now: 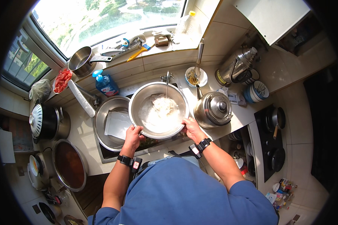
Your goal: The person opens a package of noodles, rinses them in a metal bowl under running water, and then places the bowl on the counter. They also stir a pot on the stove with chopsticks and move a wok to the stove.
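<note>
My left hand (133, 137) grips the lower left rim of a stainless steel basin (142, 122). Its lower right rim is in my right hand (193, 129). Inside the basin lies a pale, wet-looking mass (163, 105), bleached by sunlight so I cannot tell what it is. A slim metal utensil handle (167, 84) sticks up from it against the far rim. The basin is over the sink (104, 157) and hides much of it. Left of it, a second metal basin (97, 123) holds a flat white rectangular object (117, 125).
A steel kettle (215, 109) stands close to my right hand, behind it a bowl with a whisk (198, 63). A faucet (91, 98) and blue pump bottle (106, 84) stand behind the second basin. Left are a lidded pot (48, 121) and a large reddish-brown-filled basin (70, 166); right, a cooktop (270, 149).
</note>
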Demonstrator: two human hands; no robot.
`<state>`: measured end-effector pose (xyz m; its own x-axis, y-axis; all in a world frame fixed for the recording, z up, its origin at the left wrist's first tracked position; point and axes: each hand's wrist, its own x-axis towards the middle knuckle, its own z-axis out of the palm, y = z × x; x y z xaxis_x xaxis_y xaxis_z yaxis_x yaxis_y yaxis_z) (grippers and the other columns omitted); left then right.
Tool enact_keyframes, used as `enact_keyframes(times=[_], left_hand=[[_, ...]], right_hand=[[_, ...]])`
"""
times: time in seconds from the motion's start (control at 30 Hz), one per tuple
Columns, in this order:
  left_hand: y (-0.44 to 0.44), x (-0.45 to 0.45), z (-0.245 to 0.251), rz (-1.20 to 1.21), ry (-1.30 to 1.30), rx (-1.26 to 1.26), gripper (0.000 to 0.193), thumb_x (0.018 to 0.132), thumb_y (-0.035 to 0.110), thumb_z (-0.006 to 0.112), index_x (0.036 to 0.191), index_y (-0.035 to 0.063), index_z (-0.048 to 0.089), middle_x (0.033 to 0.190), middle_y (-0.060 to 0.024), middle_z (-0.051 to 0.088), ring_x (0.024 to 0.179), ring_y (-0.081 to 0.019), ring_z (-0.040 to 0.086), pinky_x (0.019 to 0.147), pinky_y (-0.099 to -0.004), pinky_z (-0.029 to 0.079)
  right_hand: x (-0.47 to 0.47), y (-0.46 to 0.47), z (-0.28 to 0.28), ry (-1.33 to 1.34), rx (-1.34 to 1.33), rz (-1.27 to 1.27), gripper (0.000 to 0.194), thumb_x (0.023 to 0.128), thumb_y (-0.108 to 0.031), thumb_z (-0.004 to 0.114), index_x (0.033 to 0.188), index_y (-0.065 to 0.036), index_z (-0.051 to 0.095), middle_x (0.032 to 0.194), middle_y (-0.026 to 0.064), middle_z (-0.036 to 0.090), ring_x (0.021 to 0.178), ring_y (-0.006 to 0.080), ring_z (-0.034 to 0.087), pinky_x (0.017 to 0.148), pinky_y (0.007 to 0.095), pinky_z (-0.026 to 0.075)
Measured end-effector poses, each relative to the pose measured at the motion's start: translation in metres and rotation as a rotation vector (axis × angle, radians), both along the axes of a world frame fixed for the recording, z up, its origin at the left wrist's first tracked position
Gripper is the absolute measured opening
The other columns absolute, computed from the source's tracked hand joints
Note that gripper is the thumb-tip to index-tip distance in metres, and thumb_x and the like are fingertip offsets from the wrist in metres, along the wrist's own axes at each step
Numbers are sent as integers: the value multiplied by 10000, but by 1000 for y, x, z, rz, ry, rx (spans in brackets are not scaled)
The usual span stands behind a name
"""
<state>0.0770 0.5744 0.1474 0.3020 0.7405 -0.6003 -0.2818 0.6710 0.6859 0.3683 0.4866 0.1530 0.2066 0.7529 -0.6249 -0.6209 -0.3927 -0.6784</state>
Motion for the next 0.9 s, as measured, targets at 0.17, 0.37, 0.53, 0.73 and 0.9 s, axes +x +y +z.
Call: enact_keyframes(times=[0.17, 0.37, 0.53, 0.73, 0.9], left_hand=[[-2, -6, 6, -6, 20, 41, 175, 908, 26, 596, 1076, -12, 561, 897, -84, 655, 667, -142, 604, 471, -242, 450], [-6, -10, 18, 11, 47, 47, 161, 905, 21, 601, 1064, 18, 577, 900, -54, 647, 678, -118, 577, 469, -233, 395], [-6, -19, 15, 27, 36, 68, 166, 901, 25, 604, 1065, 34, 579, 900, -36, 648, 703, -101, 577, 475, -242, 401], [-7, -30, 8, 42, 46, 81, 144, 894, 35, 615, 1036, 35, 594, 895, -30, 653, 708, -103, 598, 484, -231, 433], [-8, -32, 13, 33, 93, 67, 141, 893, 39, 621, 1031, 45, 595, 893, -26, 651, 730, -103, 609, 491, -239, 444]], right_hand=[[-1, 1, -8, 17, 19, 17, 116, 888, -66, 592, 1002, -47, 608, 896, 63, 675, 737, 202, 697, 698, 384, 615], [-6, 3, -14, 14, 10, 22, 112, 871, -53, 584, 983, -50, 590, 881, 70, 671, 729, 206, 695, 674, 380, 611], [-14, 8, -2, 35, 8, 36, 133, 867, -47, 589, 999, -47, 571, 890, 74, 663, 732, 205, 694, 674, 378, 617], [-22, 12, 10, 56, 4, 51, 138, 887, -62, 604, 1010, -46, 544, 911, 80, 652, 738, 214, 697, 679, 382, 620], [-23, 8, 2, 64, 21, 82, 192, 910, -89, 593, 1091, -26, 605, 967, 65, 678, 807, 189, 714, 717, 356, 621]])
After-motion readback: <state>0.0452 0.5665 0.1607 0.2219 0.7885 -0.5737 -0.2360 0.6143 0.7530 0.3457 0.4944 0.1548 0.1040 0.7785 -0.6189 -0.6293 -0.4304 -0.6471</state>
